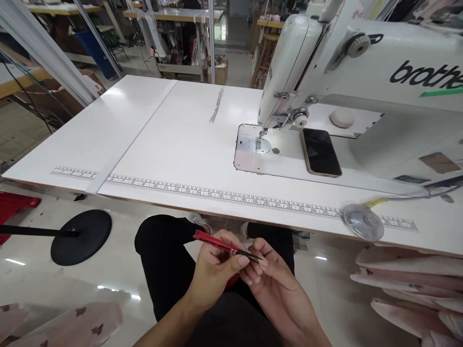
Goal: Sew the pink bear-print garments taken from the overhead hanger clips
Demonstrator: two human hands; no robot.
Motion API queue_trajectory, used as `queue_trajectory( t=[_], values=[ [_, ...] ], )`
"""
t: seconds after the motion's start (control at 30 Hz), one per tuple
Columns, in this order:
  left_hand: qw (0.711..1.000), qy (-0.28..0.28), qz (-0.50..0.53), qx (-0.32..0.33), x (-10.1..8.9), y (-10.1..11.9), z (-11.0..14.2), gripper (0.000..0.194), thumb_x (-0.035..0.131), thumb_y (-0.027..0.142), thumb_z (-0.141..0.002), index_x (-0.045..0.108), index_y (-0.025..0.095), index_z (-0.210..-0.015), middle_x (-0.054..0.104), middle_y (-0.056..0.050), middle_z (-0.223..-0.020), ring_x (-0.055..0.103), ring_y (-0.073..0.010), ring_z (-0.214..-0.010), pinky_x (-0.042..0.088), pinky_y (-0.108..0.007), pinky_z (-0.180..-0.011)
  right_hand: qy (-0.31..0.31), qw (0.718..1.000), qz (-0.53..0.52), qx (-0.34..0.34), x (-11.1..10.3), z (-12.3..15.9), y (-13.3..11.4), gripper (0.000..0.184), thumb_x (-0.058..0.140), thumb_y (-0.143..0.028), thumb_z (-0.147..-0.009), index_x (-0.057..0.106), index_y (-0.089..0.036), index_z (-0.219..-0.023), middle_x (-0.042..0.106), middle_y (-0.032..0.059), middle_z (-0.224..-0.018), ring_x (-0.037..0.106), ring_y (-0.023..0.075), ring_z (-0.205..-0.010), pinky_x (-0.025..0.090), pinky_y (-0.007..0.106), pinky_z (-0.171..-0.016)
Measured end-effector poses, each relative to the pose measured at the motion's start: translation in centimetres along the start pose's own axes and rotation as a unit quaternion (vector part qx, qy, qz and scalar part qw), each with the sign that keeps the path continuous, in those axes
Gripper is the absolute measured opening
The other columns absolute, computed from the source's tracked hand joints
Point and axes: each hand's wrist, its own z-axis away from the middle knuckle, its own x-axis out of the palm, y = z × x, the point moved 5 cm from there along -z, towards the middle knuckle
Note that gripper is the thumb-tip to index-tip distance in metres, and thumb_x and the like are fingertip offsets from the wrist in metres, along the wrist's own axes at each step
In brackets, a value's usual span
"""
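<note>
My left hand [213, 270] is closed round a red-handled thread snipper [217, 243] with dark blades, held over my lap below the table's front edge. My right hand [271, 277] meets it from the right, its fingers curled and pinched at the blade tips; whether it holds anything small there I cannot make out. Both hands hover above my black trousers [170, 270].
A white sewing machine [361, 62] stands on the white table [173, 135], with a dark phone [320, 152] on its bed and a clear bobbin [362, 221] near the front ruler strip. Pink fabric pieces [408, 284] are stacked at right; a black round stand base [81, 236] sits on the floor left.
</note>
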Motion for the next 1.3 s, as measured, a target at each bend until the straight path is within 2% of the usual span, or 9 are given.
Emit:
queue_trajectory(
  t=[0.2,0.33,0.4,0.5,0.67,0.8,0.93,1.13,1.3],
  values=[
    [0.996,-0.066,-0.011,0.062,0.6,1.4,-0.4,0.011,0.064,0.007,-0.076,0.062,0.017,-0.080,0.066,0.000,-0.072,0.062,-0.0090,-0.053,0.052,-0.017,-0.046,0.009,1.000,-0.017,0.020,0.5,0.1,0.3,0.012,0.066,-0.012,-0.074,0.061,-0.016,-0.085,0.048,-0.0046,-0.058,0.042,0.0067,-0.054,0.043,0.020,-0.060],
    [0.989,-0.126,-0.062,0.036,1.4,1.3,0.3,0.019,0.069,0.001,-0.068,0.067,0.017,-0.078,0.068,-0.002,-0.071,0.063,-0.0116,-0.067,0.053,-0.021,-0.066,0.039,0.998,-0.032,0.027,-0.2,-0.4,-0.1,0.014,0.069,-0.015,-0.073,0.061,-0.018,-0.084,0.048,-0.0050,-0.058,0.041,0.0064,-0.053,0.041,0.018,-0.055],
    [0.989,-0.130,-0.066,0.034,1.4,1.2,0.6,0.025,0.071,0.001,-0.066,0.069,0.018,-0.084,0.069,-0.003,-0.071,0.063,-0.0127,-0.070,0.052,-0.023,-0.069,0.057,0.998,-0.033,0.014,-0.7,-0.6,-0.6,0.016,0.070,-0.014,-0.072,0.061,-0.018,-0.084,0.047,-0.0055,-0.059,0.040,0.0064,-0.053,0.041,0.018,-0.053],
    [0.993,-0.091,-0.036,0.068,0.7,1.7,0.7,0.029,0.069,0.006,-0.071,0.066,0.023,-0.095,0.069,-0.001,-0.072,0.063,-0.0112,-0.067,0.050,-0.020,-0.065,0.063,0.998,-0.026,-0.003,-0.9,-0.7,-1.2,0.015,0.069,-0.015,-0.073,0.061,-0.017,-0.084,0.046,-0.0056,-0.059,0.040,0.0066,-0.053,0.042,0.019,-0.054],
    [0.995,-0.002,-0.079,0.062,-0.6,1.5,0.5,0.024,0.069,0.009,-0.073,0.066,0.024,-0.092,0.066,0.002,-0.073,0.060,-0.0069,-0.066,0.048,-0.015,-0.063,0.042,0.999,-0.033,-0.004,-0.6,-0.9,-1.1,0.012,0.068,-0.015,-0.075,0.062,-0.016,-0.085,0.047,-0.0052,-0.059,0.042,0.0061,-0.054,0.043,0.018,-0.055],
    [0.997,0.006,-0.066,0.047,-0.6,0.8,0.6,0.022,0.068,0.012,-0.075,0.065,0.025,-0.092,0.066,0.002,-0.073,0.061,-0.0075,-0.065,0.049,-0.016,-0.063,0.027,0.999,-0.032,0.002,-0.6,-0.9,-0.9,0.009,0.065,-0.016,-0.079,0.061,-0.016,-0.087,0.048,-0.0051,-0.061,0.043,0.0062,-0.054,0.043,0.019,-0.056],
    [0.999,0.018,-0.024,0.033,-0.1,0.6,0.5,0.019,0.069,0.014,-0.075,0.065,0.024,-0.090,0.064,0.003,-0.068,0.059,-0.0048,-0.061,0.046,-0.012,-0.060,0.019,1.000,-0.020,0.000,-0.8,-0.8,-0.9,0.006,0.061,-0.017,-0.082,0.061,-0.016,-0.088,0.049,-0.0046,-0.062,0.044,0.0063,-0.054,0.043,0.020,-0.057],
    [0.997,0.080,0.007,-0.003,-0.1,0.3,0.3,0.017,0.070,0.019,-0.074,0.064,0.023,-0.089,0.064,0.002,-0.075,0.060,-0.0065,-0.064,0.049,-0.015,-0.061,0.021,1.000,0.018,-0.010,-0.9,-0.7,-1.0,0.011,0.062,-0.016,-0.082,0.061,-0.018,-0.093,0.058,-0.0008,-0.076,0.049,0.0063,-0.059,0.044,0.019,-0.060],
    [0.992,0.124,-0.013,-0.005,-0.6,0.1,0.6,0.019,0.073,0.024,-0.072,0.063,0.022,-0.088,0.061,0.003,-0.071,0.056,-0.0065,-0.061,0.048,-0.016,-0.058,0.026,0.998,0.048,-0.027,-1.0,-0.6,-0.9,0.010,0.061,-0.021,-0.083,0.060,-0.019,-0.093,0.053,-0.0024,-0.072,0.046,0.0067,-0.058,0.042,0.020,-0.060]
  ],
)
